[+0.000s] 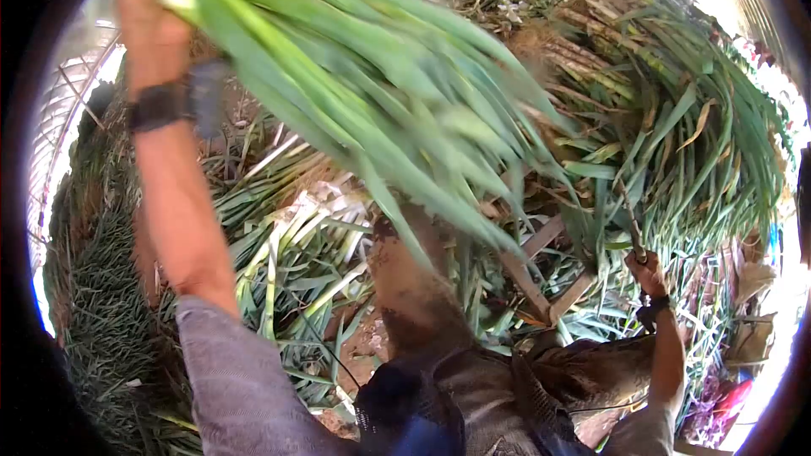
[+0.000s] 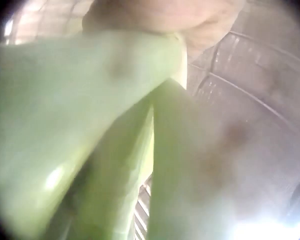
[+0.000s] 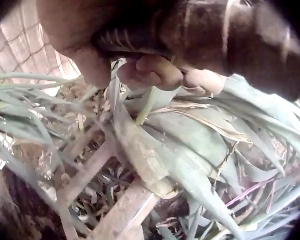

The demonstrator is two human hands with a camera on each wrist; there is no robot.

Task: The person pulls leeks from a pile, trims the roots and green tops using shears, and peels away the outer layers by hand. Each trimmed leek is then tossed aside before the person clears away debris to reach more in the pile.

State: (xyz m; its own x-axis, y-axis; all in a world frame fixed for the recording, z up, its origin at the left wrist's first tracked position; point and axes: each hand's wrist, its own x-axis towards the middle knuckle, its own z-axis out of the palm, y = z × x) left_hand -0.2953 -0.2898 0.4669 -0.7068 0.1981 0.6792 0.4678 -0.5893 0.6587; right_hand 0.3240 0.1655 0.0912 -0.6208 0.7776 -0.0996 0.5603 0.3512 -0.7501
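Observation:
My left hand (image 1: 155, 34) is raised at the upper left and grips a bunch of leeks (image 1: 372, 59) near its pale stalk end. Long green leaves fan out to the right and down, blurred by motion. Close up in the left wrist view, broad leek leaves hang below the hand (image 2: 165, 15). Low on the right, my right hand (image 1: 649, 274) holds a long, narrow, dark-handled tool (image 1: 629, 213) that points up and away. The right wrist view shows its ringed dark handle (image 3: 135, 41) with curled fingers (image 3: 152, 72) around it.
A large heap of leeks (image 1: 701, 127) lies at the right. More leeks and trimmings (image 1: 304, 245) cover the ground by the legs. A wooden frame (image 1: 570, 294) stands in front of the person. Green plants (image 1: 110, 321) grow along the left side.

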